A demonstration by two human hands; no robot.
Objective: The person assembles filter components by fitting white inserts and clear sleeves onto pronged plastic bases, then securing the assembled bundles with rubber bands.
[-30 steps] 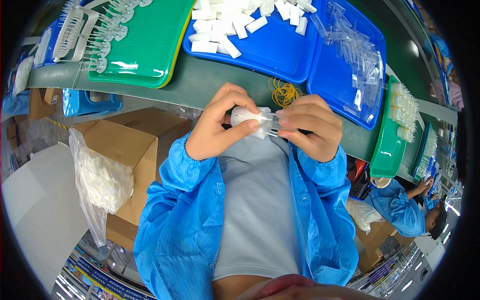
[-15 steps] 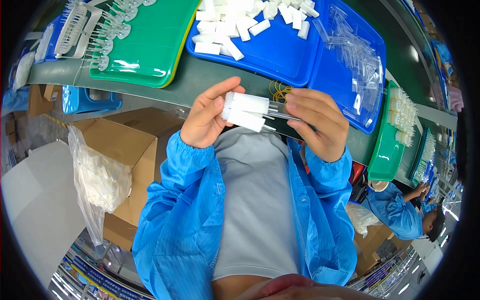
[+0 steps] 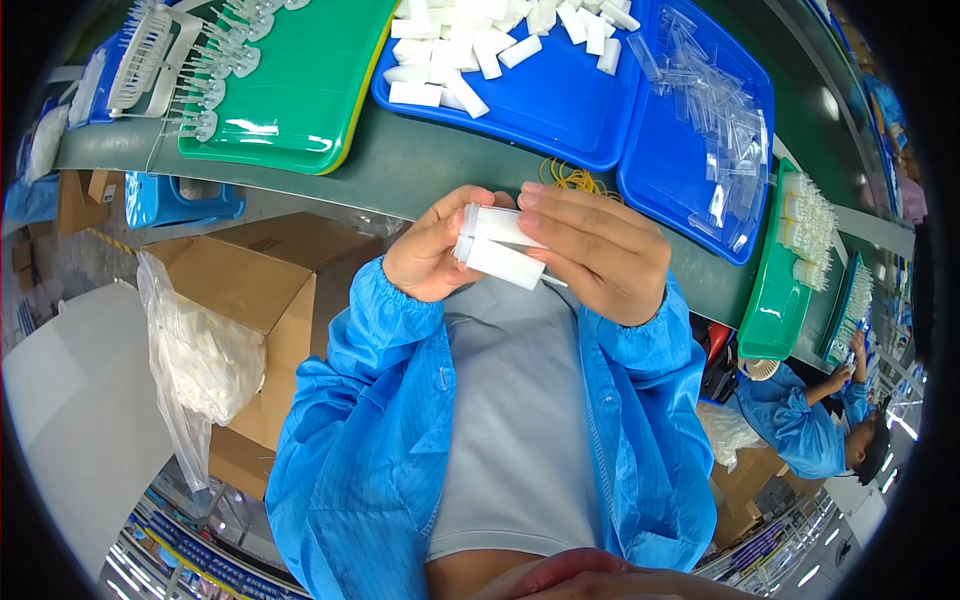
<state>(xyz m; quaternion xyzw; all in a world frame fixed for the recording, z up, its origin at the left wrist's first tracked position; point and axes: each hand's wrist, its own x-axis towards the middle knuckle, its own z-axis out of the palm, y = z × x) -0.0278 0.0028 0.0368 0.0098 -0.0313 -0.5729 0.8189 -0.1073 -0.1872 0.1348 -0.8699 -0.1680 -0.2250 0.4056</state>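
In front of my chest, my left hand (image 3: 428,252) grips the clear round base of a small part that carries white foam blocks (image 3: 505,264) side by side on thin stems. My right hand (image 3: 610,250) comes from the other side, its fingers bent over the free ends of the blocks and stems. Whatever its fingertips pinch is hidden behind them. One thin white stem end pokes out below the right fingers. Beyond the hands, a blue tray (image 3: 570,120) bears loose white foam blocks (image 3: 455,50), and another blue tray (image 3: 650,190) bears clear plastic tubes (image 3: 722,130).
Yellow rubber bands (image 3: 580,180) lie at the bench edge behind my right hand. A green tray (image 3: 280,110) with clear stemmed parts is at left; a narrower green tray (image 3: 770,315) stands at right. An open carton (image 3: 255,280) is at my left. A co-worker (image 3: 800,420) works at far right.
My right hand has moved left, over the stem ends. The shiny clear or metallic rod seen between its fingers earlier is now covered. My left hand has shifted slightly right with the part.
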